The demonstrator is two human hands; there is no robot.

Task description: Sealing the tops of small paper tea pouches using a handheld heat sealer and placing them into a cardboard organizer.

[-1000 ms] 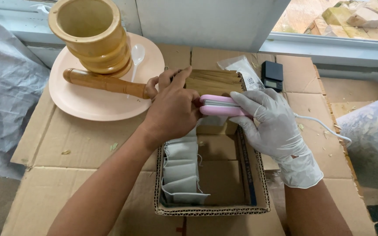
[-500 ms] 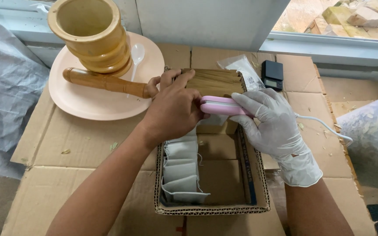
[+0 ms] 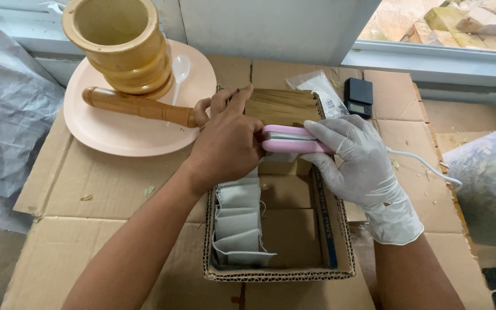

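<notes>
Flattened cardboard [image 3: 116, 189] covers the work surface; all places below are given from the open cardboard box [image 3: 340, 229] sitting on it.

Left of the box and farther away: a round peach plate [image 3: 116, 129] carrying a tall wooden mortar [image 3: 119, 43], a wooden pestle [image 3: 139, 106] lying on its side, and a white plastic spoon [image 3: 180, 69].

Inside the box, along its left wall: a row of grey tea bags [image 3: 237, 221] standing on edge. The right part of the box floor is bare cardboard.

Over the far end of the box: left hand [image 3: 228, 143], bare, palm down, fingers curled; what it presses or pinches underneath cannot be seen. Right hand [image 3: 363, 158], in a white glove, is closed around a pink sealer [image 3: 288, 139] held level, tip touching the left hand. A white cord [image 3: 426, 166] trails from it to the right of the box.

Beyond the box: a clear plastic bag [image 3: 317, 86] and a small black scale [image 3: 358, 97].
</notes>
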